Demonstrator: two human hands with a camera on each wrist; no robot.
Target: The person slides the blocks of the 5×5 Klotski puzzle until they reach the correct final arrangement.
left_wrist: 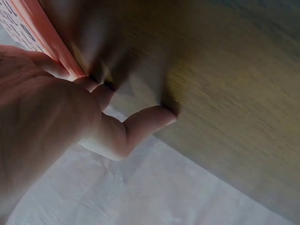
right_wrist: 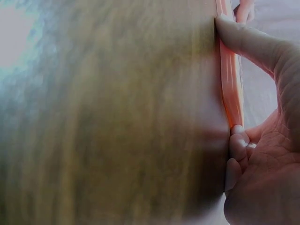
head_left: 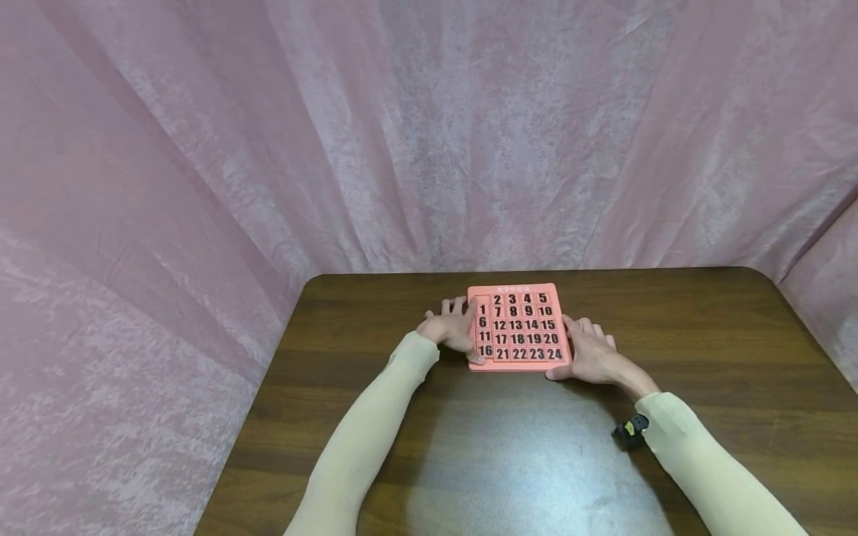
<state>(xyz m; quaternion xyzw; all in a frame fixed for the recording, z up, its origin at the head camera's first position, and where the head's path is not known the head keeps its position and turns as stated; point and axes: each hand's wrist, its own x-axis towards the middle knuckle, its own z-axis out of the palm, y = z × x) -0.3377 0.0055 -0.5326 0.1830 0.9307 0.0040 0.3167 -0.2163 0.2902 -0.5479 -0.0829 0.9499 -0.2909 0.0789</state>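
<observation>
A pink number slide puzzle [head_left: 516, 365] lies flat on the table, its tiles showing black numbers. The top left slot beside tile 2 holds no tile; tile 1 sits lower, beside tile 7. My left hand [head_left: 452, 329] rests over the puzzle's left edge with fingers spread, the index near the top left slot and the thumb by tile 16. In the left wrist view, the little finger sticks out over the table. My right hand [head_left: 590, 355] grips the lower right corner, thumb against the near edge, fingers along the right side, as the right wrist view shows.
The wooden table [head_left: 375, 305] ends at a back edge just beyond the puzzle. Pink velvety curtains [head_left: 469, 149] hang behind it and to both sides. A small black device [head_left: 630, 432] is strapped at the right sleeve's cuff. Light glares off the near tabletop.
</observation>
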